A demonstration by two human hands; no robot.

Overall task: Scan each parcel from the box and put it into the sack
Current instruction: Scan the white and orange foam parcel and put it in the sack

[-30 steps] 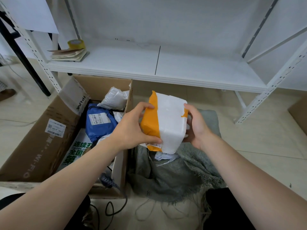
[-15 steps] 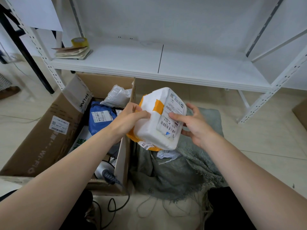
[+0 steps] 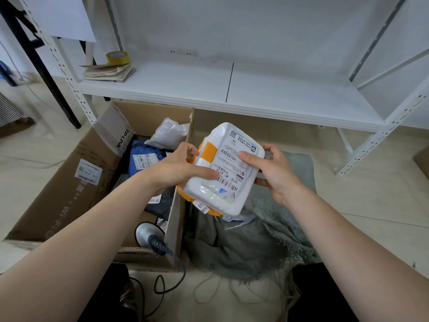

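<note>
The cardboard box (image 3: 69,194) stands left; the grey sack (image 3: 243,249) lies just right of it. The white-and-orange parcel (image 3: 228,182) is held label-up above the sack, left hand (image 3: 176,170) and right hand (image 3: 274,175) each gripping an edge. The scan appears pending: one hand must free itself for the scanner (image 3: 148,233) in the box's near corner.

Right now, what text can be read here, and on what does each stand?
"TP-LINK": flap of the cardboard box.
"WI-FI": the box's outer side.
"501E- M1 A218": label on the white parcel.
"69": sticker at that parcel's lower edge.
Label on the blue parcel and remaining print: too small.
</note>
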